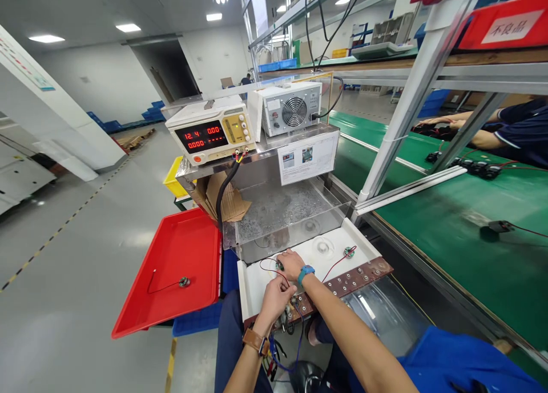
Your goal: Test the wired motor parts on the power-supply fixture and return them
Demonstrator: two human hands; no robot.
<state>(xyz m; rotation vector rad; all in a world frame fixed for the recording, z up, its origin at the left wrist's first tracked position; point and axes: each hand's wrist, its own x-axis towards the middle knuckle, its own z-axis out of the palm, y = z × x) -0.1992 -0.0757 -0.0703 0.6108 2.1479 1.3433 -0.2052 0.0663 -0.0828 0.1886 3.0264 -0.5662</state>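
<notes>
My left hand [274, 297] is closed in a pinch on a thin red wire over the white work tray [257, 281], close to the brown terminal strip [351, 280]. My right hand [291, 264], with a blue wristband, is curled over a small round wired part on the tray. A second small round part with red wire [350, 251] lies on the tray to the right. The tips of my left fingers are hidden.
A red tray [175, 267] at the left holds one small wired part [184, 281]. Behind stand a power supply with red digits [209, 133], a white fan unit [291, 108] and a clear box [282, 216]. Another person's arms [471, 127] rest on the green conveyor [471, 210] at right.
</notes>
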